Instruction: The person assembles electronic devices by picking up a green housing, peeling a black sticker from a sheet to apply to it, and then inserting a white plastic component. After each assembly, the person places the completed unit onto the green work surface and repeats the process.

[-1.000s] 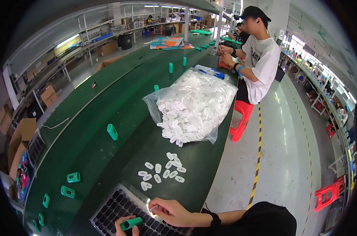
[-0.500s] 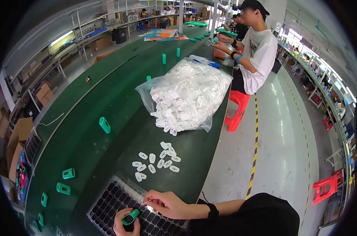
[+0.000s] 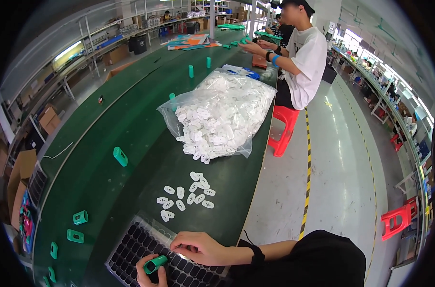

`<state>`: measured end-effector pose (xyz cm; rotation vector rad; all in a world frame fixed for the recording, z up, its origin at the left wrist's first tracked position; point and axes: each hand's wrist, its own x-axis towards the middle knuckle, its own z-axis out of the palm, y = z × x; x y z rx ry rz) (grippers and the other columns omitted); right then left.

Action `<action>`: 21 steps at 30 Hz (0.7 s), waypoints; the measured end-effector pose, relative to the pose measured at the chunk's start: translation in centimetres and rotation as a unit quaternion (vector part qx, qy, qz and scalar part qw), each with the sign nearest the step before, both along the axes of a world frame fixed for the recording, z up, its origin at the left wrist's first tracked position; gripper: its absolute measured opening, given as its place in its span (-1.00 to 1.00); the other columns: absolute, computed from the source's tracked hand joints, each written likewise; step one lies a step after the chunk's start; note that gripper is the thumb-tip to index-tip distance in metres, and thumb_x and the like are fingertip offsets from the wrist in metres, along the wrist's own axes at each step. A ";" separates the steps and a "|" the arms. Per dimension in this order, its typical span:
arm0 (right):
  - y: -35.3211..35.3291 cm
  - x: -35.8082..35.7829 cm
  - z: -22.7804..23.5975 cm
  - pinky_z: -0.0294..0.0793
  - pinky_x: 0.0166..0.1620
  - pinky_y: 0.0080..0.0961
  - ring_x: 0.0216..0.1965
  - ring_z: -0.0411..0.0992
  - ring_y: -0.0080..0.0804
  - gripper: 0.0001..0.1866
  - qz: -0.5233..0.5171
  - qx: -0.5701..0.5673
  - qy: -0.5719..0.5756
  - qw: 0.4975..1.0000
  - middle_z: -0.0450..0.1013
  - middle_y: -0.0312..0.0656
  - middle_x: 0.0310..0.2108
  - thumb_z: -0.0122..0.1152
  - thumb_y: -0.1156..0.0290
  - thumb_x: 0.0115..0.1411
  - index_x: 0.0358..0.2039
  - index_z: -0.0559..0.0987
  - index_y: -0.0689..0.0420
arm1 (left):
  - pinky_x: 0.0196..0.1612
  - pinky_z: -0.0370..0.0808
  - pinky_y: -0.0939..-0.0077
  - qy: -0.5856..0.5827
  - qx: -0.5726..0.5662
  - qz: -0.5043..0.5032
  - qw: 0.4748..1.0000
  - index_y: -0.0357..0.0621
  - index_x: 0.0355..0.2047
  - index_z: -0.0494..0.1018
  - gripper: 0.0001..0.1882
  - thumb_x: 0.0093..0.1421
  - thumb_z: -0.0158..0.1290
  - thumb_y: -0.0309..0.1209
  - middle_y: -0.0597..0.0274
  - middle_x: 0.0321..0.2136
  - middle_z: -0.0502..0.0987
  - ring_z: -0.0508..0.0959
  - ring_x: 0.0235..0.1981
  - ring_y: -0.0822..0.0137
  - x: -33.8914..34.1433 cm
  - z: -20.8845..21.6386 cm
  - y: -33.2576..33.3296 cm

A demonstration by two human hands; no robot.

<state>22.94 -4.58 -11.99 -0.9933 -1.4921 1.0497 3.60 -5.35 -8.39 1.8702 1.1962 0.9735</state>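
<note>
My left hand point(image 3: 148, 273) is closed round a green plastic shell point(image 3: 155, 264), a hollow case with an open end, held low over a clear sheet of black oval stickers point(image 3: 140, 249). Just to its right, my right hand point(image 3: 200, 248) has thumb and forefinger pinched together above the same sheet. Whatever sits in that pinch is too small to make out. Beyond the sheet lie several loose white oval plates point(image 3: 180, 192) with small dark holes.
A clear plastic bag point(image 3: 222, 112) spilling white plates stands farther up the green table point(image 3: 145, 177). More green shells point(image 3: 75, 236) are scattered at the left. A co-worker point(image 3: 303, 57) sits at the table's right side on a red stool point(image 3: 283, 129).
The whole view has shifted slightly. My left hand has turned the green shell so its open end shows differently. My right hand stays pinched over the sticker sheet.
</note>
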 end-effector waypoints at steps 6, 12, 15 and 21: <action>0.0 0.1 0.1 0.27 -0.53 -0.72 -0.51 0.35 -0.64 -0.87 0.009 -0.018 -0.006 1.000 0.45 -0.31 -0.36 0.09 0.56 0.17 -0.24 0.50 0.17 | -0.04 0.38 0.40 -0.006 -0.012 -0.001 1.000 -0.33 -0.08 0.31 -0.71 0.20 -0.01 -0.51 0.00 -0.17 0.48 0.49 -0.16 0.17 -0.1 0.2 0.0; 0.1 0.1 0.0 0.38 -0.41 -0.58 -0.48 0.41 -0.44 -0.84 -0.002 -0.017 -0.007 1.000 0.43 -0.19 -0.40 0.06 0.60 0.15 -0.24 0.48 0.19 | -0.03 0.37 0.40 -0.008 -0.026 -0.002 1.000 -0.33 -0.07 0.30 -0.72 0.21 -0.02 -0.51 0.00 -0.17 0.48 0.49 -0.16 0.18 -0.1 0.3 0.1; 0.1 0.2 0.1 0.39 -0.40 -0.58 -0.46 0.42 -0.42 -0.84 0.008 -0.031 -0.014 0.999 0.44 -0.18 -0.39 0.06 0.60 0.14 -0.24 0.48 0.19 | -0.03 0.37 0.41 -0.016 -0.033 -0.003 0.999 -0.33 -0.07 0.30 -0.72 0.21 -0.02 -0.50 0.00 -0.17 0.48 0.48 -0.15 0.19 -0.1 0.2 0.1; 0.0 0.1 0.4 0.40 -0.41 -0.56 -0.47 0.44 -0.40 -0.84 0.009 -0.040 -0.036 0.999 0.44 -0.19 -0.41 0.08 0.60 0.13 -0.25 0.48 0.19 | -0.02 0.32 0.43 -0.053 -0.059 0.047 0.996 -0.29 -0.11 0.27 -0.67 0.09 -0.01 -0.53 0.07 -0.24 0.48 0.46 -0.19 0.28 -0.1 -1.2 0.0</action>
